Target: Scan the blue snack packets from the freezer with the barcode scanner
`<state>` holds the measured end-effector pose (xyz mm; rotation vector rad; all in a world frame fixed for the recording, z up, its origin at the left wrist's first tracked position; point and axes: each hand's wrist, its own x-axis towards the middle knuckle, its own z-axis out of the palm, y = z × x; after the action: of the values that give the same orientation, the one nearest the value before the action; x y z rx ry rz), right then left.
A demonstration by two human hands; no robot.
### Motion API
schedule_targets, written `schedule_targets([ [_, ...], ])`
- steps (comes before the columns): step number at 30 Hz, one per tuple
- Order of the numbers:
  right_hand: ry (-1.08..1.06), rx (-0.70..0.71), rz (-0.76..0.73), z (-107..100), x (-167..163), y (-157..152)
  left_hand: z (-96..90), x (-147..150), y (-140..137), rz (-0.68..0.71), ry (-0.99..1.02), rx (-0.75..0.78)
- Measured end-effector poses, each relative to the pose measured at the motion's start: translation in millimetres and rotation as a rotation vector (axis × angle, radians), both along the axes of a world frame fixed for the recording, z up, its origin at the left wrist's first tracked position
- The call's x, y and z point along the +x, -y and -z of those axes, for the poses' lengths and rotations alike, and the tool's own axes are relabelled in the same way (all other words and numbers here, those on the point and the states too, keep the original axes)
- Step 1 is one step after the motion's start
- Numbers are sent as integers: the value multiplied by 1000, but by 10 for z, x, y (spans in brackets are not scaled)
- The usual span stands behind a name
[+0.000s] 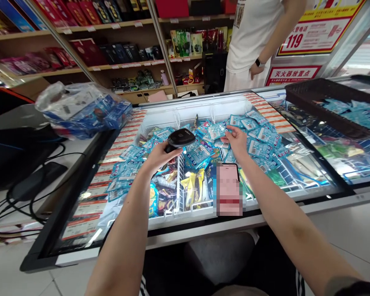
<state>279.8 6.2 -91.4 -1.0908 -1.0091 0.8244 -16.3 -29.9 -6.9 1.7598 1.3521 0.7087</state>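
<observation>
Wooden shelves [107, 26] of boxed and bagged goods are set behind a white, black-framed, glass-topped chest freezer [172, 239]. Under the glass, wrapped goods, some in yellow wrappers [189, 189], are held in white wire baskets [180, 185]. "119" is printed in red on a white-and-yellow sign [314, 37]; "灭火器放置点" can be read on a red-bordered sign [292, 74] below it. More blue packets are contained in a dark brown plastic basket [308, 112] at the right. Blue packages are enclosed by a crinkled clear plastic bag [70, 102] at the left. A black plastic handheld scanner [181, 137] is gripped by the left hand [157, 159], wrapped round its handle. A smartphone [228, 189], its screen pixelated, is laid at the near edge. Flat, barcoded, sky-blue packets [262, 135] are spread over the glass; among them, one glossy blue packet [217, 130] is pinched narrowly at its edge by the right hand [238, 142].
</observation>
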Motion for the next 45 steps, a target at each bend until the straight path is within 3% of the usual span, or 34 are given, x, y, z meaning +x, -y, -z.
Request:
schedule_targets([
  [7, -63, -9, 4, -54, -78, -66, 25, 54, -23, 109, 29, -26],
  [29, 41, 37, -21, 23, -91, -75, 38, 30, -14, 183, 11, -30],
  [39, 311, 111, 317, -39, 445, -104, 140, -63, -87, -43, 96, 69],
  [45, 529, 22, 486, -10, 766, -96, 193, -81, -130, -136, 95, 121],
])
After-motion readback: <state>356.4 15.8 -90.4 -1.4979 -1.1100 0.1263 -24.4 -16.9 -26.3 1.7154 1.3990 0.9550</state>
